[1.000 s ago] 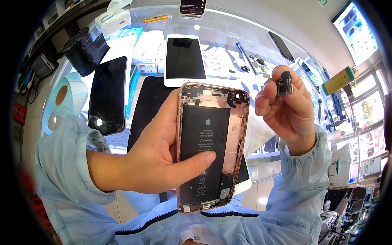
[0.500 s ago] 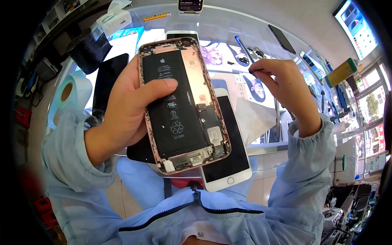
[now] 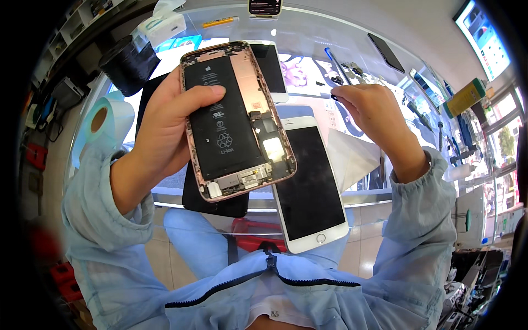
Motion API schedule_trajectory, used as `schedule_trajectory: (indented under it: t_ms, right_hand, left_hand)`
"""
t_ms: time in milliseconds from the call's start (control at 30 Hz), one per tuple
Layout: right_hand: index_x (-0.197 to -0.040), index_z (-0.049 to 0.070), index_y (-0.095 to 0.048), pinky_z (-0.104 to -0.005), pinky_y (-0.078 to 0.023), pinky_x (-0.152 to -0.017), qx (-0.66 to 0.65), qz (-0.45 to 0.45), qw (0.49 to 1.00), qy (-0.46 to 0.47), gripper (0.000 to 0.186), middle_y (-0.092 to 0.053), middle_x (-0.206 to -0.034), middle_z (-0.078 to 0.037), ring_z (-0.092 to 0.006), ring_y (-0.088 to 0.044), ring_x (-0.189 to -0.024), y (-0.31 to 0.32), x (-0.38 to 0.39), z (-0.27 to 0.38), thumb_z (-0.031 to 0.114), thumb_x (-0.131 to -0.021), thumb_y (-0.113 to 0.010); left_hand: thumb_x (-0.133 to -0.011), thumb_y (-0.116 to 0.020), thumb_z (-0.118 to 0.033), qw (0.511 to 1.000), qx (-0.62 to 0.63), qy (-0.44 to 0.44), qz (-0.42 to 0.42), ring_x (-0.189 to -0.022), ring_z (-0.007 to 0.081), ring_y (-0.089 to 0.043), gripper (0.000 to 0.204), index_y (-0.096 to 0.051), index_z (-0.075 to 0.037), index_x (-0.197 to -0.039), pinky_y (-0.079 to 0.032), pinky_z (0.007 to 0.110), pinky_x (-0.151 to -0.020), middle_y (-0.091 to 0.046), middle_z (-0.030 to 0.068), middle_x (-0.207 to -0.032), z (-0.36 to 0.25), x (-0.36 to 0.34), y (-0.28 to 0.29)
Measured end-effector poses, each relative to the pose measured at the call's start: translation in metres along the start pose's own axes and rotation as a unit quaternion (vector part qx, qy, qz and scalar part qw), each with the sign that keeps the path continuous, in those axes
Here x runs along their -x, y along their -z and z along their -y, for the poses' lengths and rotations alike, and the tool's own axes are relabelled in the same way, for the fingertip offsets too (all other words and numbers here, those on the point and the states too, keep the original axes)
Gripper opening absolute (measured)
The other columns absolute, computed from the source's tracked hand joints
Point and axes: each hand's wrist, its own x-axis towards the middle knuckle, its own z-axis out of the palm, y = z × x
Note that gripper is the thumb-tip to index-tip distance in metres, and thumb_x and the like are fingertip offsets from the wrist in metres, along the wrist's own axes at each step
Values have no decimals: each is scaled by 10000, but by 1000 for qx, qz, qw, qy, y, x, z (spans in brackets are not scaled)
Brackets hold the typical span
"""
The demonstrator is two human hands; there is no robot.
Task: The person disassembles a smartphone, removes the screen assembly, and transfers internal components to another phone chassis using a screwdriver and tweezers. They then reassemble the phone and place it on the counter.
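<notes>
Head view, entries as follows.

Left hand: closed round one edge of the open phone body, thumb flat on the battery, fingers hidden behind. Phone body held tilted above the near part of the glass table. Likely fault: battery dented, should the thumb press hard.

Right hand: fingertips pinched on a small dark part, mostly hidden. Likely fault: part dropped and lost among the loose bits nearby, from so narrow a hold.

White phone: lower end juts past the table's near edge. Likely fault: a fall, if a sleeve knocks it.
</notes>
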Motion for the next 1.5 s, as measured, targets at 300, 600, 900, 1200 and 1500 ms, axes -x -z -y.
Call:
schedule_trajectory:
  t_ms: [300,600,900,1200,1500]
  right_hand:
    - [-910,46,-667,-372,-496,-610,-65,-39,997,-20,137,-661,-780,-144,-320,-626,-666,6,-4,-1,56,-786,-611]
    - [-964,3,-655,-376,-510,-708,-194,4,979,-60,333,-670,-912,-172,-310,-652,-792,19,-53,40,287,-792,-690]
    - [-950,-76,-592,-401,-500,-763,-133,109,979,-109,685,-627,-931,-254,-377,-618,-869,-15,-112,86,542,-678,-711]
    - [-1095,-52,-604,-332,-488,-675,-283,100,928,-221,604,-648,-825,-189,-254,-635,-759,11,-104,57,290,-610,-714]
    - [-1053,-48,-628,-292,-475,-783,-423,-8,904,-61,522,-639,-994,-164,-228,-616,-841,57,-84,87,220,-607,-677]
  left_hand:
    - [-859,-495,-62,999,-3,-20,-37,-896,248,-666,352,-441,21,-1197,-578,344,-785,-609,180,-1052,-2,-15,24]
    - [-868,-554,-123,988,83,-71,-110,-829,179,-636,203,-524,-20,-1041,-548,326,-694,-625,95,-928,-14,-43,55]
    - [-878,-544,-206,983,37,-109,-144,-784,210,-621,270,-434,-47,-1067,-532,368,-614,-589,112,-928,-12,-42,53]
    - [-937,-443,-362,983,47,-60,-164,-789,180,-609,324,-526,-76,-1065,-522,330,-624,-592,68,-942,-12,-40,44]
    - [-932,-333,-527,995,36,-32,-82,-919,246,-618,546,-438,-60,-1194,-527,409,-764,-579,139,-1057,-12,-32,38]
